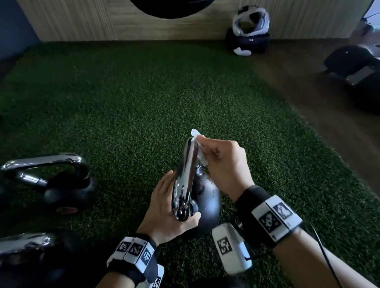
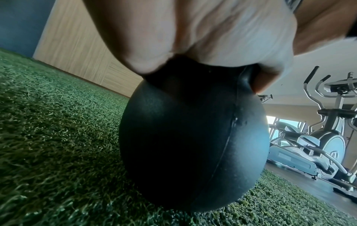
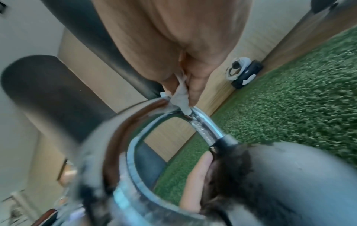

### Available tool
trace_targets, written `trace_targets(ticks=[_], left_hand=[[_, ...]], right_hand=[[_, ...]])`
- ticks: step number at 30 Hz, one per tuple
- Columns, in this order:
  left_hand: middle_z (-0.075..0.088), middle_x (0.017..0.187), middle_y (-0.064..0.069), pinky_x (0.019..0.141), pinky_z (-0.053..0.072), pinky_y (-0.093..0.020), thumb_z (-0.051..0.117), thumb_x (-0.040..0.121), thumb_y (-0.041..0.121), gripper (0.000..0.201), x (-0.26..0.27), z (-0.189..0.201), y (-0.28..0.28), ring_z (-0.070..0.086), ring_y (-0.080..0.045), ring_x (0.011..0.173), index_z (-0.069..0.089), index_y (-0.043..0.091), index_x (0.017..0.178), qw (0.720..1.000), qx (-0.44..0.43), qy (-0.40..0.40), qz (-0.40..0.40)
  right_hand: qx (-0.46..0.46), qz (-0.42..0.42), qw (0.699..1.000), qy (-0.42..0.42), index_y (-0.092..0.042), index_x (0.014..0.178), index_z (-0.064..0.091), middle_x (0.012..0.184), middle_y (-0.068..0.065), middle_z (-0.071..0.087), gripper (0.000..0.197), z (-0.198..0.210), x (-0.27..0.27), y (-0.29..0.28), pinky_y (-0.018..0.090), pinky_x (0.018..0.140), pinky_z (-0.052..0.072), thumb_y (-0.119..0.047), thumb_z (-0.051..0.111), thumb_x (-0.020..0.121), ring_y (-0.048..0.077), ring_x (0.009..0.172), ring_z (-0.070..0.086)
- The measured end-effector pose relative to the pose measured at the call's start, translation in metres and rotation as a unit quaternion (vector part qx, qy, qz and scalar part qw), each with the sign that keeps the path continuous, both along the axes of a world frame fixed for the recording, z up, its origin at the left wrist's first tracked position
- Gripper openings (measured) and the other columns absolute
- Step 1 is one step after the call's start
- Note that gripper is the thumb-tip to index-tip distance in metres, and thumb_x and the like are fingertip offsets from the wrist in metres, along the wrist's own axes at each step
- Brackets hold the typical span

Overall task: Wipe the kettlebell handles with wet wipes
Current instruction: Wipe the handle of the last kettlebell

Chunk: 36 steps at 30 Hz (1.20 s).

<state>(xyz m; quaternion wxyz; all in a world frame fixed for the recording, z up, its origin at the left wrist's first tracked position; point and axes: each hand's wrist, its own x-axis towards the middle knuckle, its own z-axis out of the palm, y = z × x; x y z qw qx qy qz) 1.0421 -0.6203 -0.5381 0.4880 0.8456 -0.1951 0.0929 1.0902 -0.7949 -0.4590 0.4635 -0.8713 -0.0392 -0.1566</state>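
A black kettlebell [image 1: 208, 201] with a chrome handle [image 1: 185, 178] stands on green turf at the centre of the head view. My left hand [image 1: 166, 204] grips it at the near end of the handle, thumb wrapped under the chrome. My right hand [image 1: 207, 148] pinches a white wet wipe [image 1: 198, 146] against the far part of the handle. The right wrist view shows the wipe [image 3: 180, 94] pressed on the chrome handle [image 3: 204, 126]. In the left wrist view the round black body [image 2: 193, 137] fills the middle, under my palm.
Two more chrome-handled kettlebells [image 1: 57, 177] [image 1: 17, 248] stand on the turf [image 1: 135, 91] to the left. A headset on a black case [image 1: 249, 30] sits by the wooden wall. Dark bags [image 1: 360, 69] lie on the wood floor at right, and an elliptical machine [image 2: 328, 137] stands beyond.
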Motion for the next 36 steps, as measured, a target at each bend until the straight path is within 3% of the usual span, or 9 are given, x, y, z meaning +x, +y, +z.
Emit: trace_targets(ticks=[4,6,9,11,19,24,27,30,36], left_hand=[[0.044,0.154,-0.007,0.121,0.033,-0.057,0.079,0.061,0.052,0.1,0.006,-0.009,0.002,0.042,-0.034,0.146,0.027,0.054,0.147,0.998,0.024,0.063,0.014],[0.047,0.151,-0.003,0.117,0.038,-0.056,0.086,0.063,0.049,0.101,0.01,-0.021,0.006,0.045,-0.028,0.143,0.034,0.042,0.149,0.997,0.033,0.072,0.007],[0.049,0.151,0.002,0.117,0.037,-0.057,0.09,0.064,0.042,0.103,0.012,-0.027,0.007,0.045,-0.024,0.144,0.029,0.061,0.145,0.997,0.003,0.076,0.01],[0.05,0.151,0.003,0.118,0.036,-0.058,0.09,0.064,0.039,0.102,0.01,-0.027,0.005,0.044,-0.024,0.145,0.028,0.067,0.141,0.997,-0.011,0.075,0.011],[0.054,0.146,-0.008,0.113,0.038,-0.065,0.088,0.069,0.039,0.086,0.014,-0.031,0.006,0.048,-0.036,0.139,0.041,0.041,0.141,0.996,-0.017,0.088,-0.03],[0.04,0.156,0.005,0.121,0.032,-0.055,0.09,0.064,0.06,0.109,0.011,-0.018,0.011,0.038,-0.022,0.148,0.025,0.045,0.151,0.994,0.072,0.056,-0.06],[0.04,0.157,0.009,0.126,0.025,-0.048,0.088,0.067,0.062,0.106,0.01,-0.011,0.011,0.032,-0.009,0.149,0.026,0.047,0.152,0.989,0.111,0.034,-0.092],[0.007,0.16,0.034,0.128,0.003,-0.024,0.087,0.068,0.062,0.094,0.007,-0.013,0.012,0.009,0.009,0.15,0.031,0.061,0.143,0.986,0.141,0.013,-0.083],[0.014,0.155,0.032,0.128,0.01,-0.026,0.08,0.066,0.075,0.097,0.011,-0.019,0.01,0.017,0.006,0.147,0.053,0.025,0.145,0.987,0.151,0.002,-0.059]], right_hand=[[0.028,0.078,0.996,-0.017,-0.02,0.115,0.079,0.068,-0.005,0.075,0.021,0.019,-0.051,0.0,0.014,0.039,0.032,-0.012,0.065,0.102,0.001,0.042,0.048],[0.064,0.1,0.993,0.028,-0.02,0.115,0.078,0.086,-0.004,0.081,0.02,0.024,-0.062,-0.003,0.022,0.047,0.053,-0.012,0.069,0.098,0.003,0.058,0.069],[0.142,0.074,0.986,0.056,-0.015,0.1,0.082,0.103,-0.003,0.081,0.018,0.018,-0.046,-0.009,0.022,0.068,0.06,-0.002,0.077,0.088,-0.005,0.078,0.073],[0.176,0.058,0.98,0.074,-0.024,0.09,0.083,0.092,-0.004,0.082,0.021,0.012,-0.038,-0.009,0.041,0.074,0.064,-0.004,0.082,0.083,0.007,0.075,0.073],[0.236,0.129,0.949,0.166,-0.014,0.084,0.082,0.084,0.01,0.078,0.013,0.012,-0.058,-0.012,0.057,0.079,0.06,-0.011,0.09,0.074,0.027,0.073,0.068],[0.238,0.155,0.942,0.179,-0.012,0.082,0.08,0.089,0.02,0.076,0.012,0.005,-0.055,-0.017,0.069,0.082,0.055,-0.011,0.089,0.075,0.055,0.083,0.067],[0.207,0.193,0.937,0.204,-0.018,0.079,0.078,0.088,0.019,0.074,0.012,-0.01,-0.063,-0.017,0.06,0.078,0.055,-0.018,0.09,0.075,0.04,0.072,0.062],[0.193,0.208,0.935,0.211,-0.017,0.08,0.079,0.089,0.016,0.076,0.014,-0.014,-0.061,-0.02,0.057,0.079,0.057,-0.02,0.091,0.074,0.044,0.076,0.064],[0.167,0.223,0.934,0.225,-0.005,0.083,0.077,0.087,0.015,0.076,0.013,-0.029,-0.055,-0.019,0.034,0.081,0.058,-0.011,0.088,0.078,0.02,0.076,0.066]])
